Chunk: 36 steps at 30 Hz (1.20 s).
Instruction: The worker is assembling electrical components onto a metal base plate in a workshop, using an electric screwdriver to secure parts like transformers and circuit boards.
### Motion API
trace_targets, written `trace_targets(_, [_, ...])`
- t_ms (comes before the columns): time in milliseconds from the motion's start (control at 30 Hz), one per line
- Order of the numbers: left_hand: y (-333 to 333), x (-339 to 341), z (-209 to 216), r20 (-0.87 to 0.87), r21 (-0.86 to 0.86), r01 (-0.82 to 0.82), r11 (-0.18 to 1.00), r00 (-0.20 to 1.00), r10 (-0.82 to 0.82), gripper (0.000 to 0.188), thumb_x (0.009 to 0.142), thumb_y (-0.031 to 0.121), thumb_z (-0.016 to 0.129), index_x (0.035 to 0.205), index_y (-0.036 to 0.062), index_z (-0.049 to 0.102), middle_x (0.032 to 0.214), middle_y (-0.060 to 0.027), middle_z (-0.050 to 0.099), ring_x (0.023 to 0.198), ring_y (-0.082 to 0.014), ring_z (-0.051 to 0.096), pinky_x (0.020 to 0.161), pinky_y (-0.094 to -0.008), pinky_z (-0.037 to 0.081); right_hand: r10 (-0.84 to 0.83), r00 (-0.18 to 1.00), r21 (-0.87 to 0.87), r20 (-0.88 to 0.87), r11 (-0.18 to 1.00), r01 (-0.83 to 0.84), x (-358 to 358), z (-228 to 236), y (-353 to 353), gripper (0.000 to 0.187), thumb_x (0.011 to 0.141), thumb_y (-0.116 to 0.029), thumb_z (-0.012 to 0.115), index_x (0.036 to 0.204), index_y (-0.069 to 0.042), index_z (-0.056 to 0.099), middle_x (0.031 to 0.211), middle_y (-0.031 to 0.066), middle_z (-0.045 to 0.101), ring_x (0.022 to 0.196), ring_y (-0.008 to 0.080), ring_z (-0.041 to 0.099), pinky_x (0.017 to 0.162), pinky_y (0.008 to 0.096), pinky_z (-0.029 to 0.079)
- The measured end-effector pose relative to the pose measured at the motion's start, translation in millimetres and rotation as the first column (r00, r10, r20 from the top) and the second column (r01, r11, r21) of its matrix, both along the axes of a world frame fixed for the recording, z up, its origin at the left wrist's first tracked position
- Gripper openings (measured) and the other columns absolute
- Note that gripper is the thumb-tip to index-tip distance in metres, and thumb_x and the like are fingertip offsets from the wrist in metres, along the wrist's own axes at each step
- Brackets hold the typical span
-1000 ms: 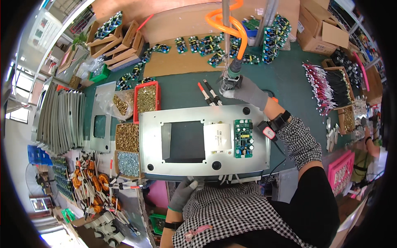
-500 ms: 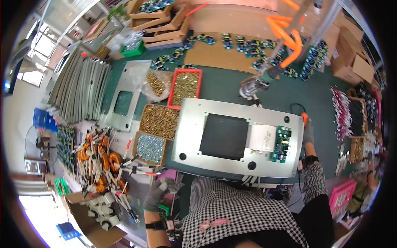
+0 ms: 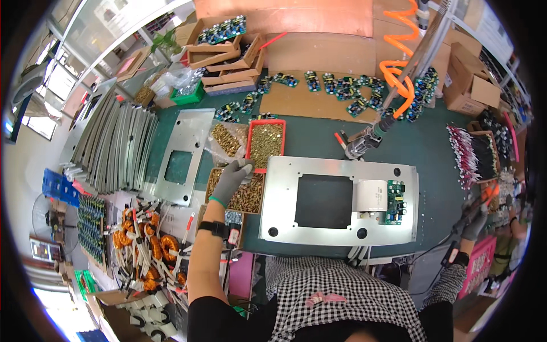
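My left hand (image 3: pixel 231 183), in a grey glove, reaches over a cardboard box of brass-coloured fasteners (image 3: pixel 248 196), beside the red tray (image 3: pixel 266 142) of small brass-coloured parts. Its fingers are drawn together, and what is between them is hidden. Far to the right, my gloved right hand (image 3: pixel 474 226) is closed on an orange-ended tool with a black cord (image 3: pixel 490 192); motion blurs it. Between the hands lies a silver metal panel (image 3: pixel 279 199) with a rectangular cutout. A white block-shaped component (image 3: pixel 370 195) and a green circuit board (image 3: pixel 395 202) sit on its right part.
A power screwdriver (image 3: pixel 362 143) with a coiled orange hose hangs behind the panel. Another metal plate (image 3: pixel 196 131) and a row of stacked panels (image 3: pixel 114 148) stand left. Copper coils (image 3: pixel 154 248) lie at near left, circuit boards (image 3: pixel 345 86) at the back, red-and-white wires (image 3: pixel 462 154) at right.
My left hand has moved up from beside the apron to the fastener boxes. My right hand has swung away from the panel's right edge to the far right with the orange-ended tool.
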<state>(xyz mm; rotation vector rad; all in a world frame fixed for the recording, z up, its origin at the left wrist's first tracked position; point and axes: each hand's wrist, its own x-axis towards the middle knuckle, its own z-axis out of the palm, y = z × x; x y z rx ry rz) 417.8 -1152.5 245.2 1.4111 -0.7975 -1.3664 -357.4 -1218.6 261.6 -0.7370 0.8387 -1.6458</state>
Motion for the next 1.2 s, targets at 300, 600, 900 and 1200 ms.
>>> trace_targets(300, [-105.8, 24.1, -90.2, 0.976, 0.197, 0.318, 0.927, 0.026, -0.217, 0.020, 0.076, 0.017, 0.058, 0.094, 0.0105, 0.064, 0.093, -0.0152, 0.064, 0.091, -0.0343, 0.060, 0.080, -0.0434, 0.046, -0.475, -0.084, -0.452, -0.876, 0.748, 0.487, 114.0, 162.1, 100.5, 0.038, 0.078, -0.022, 0.063, 0.108, -0.003, 0.050, 0.083, 0.0019, 0.054, 0.066, 0.0096, 0.054, 0.055, 0.0228, 0.045])
trace_targets(600, [-114.8, 24.8, -71.6, 0.974, 0.152, 0.270, 0.951, 0.121, -0.190, 0.024, 0.082, 0.022, 0.059, 0.099, 0.0069, 0.066, 0.090, -0.0190, 0.064, 0.086, -0.0367, 0.061, 0.075, -0.0452, 0.047, -0.181, 0.983, -0.026, 0.033, 0.983, 0.182, 131.4, 192.7, 133.2, 0.041, 0.078, -0.023, 0.061, 0.108, 0.002, 0.049, 0.089, 0.0146, 0.056, 0.071, 0.0260, 0.057, 0.052, 0.0378, 0.051])
trace_targets(900, [-98.9, 29.0, -52.2, 0.979, 0.054, 0.111, 0.992, 0.188, -0.074, 0.026, 0.079, 0.018, 0.064, 0.101, 0.0054, 0.066, 0.091, -0.0183, 0.066, 0.083, -0.0318, 0.064, 0.075, -0.0387, 0.049, -0.183, 0.983, -0.833, 0.011, 0.542, 0.111, 215.3, 240.7, 105.1, 0.054, 0.081, -0.024, 0.058, 0.120, 0.010, 0.040, 0.107, 0.0178, 0.047, 0.066, 0.0153, 0.049, 0.053, 0.0290, 0.046])
trace_targets(1200, [-71.1, -17.9, 8.3, 0.259, -0.006, -0.279, 0.960, 0.927, 0.271, 0.028, 0.087, 0.021, 0.062, 0.107, 0.0021, 0.057, 0.072, -0.0015, 0.057, 0.064, -0.0081, 0.055, 0.053, -0.0202, 0.044, -0.247, 0.928, -0.899, -0.280, 0.406, -0.163, 233.9, 226.9, 84.3, 0.066, 0.083, -0.041, 0.053, 0.127, 0.006, 0.037, 0.106, 0.0177, 0.047, 0.064, 0.0149, 0.050, 0.049, 0.0297, 0.043])
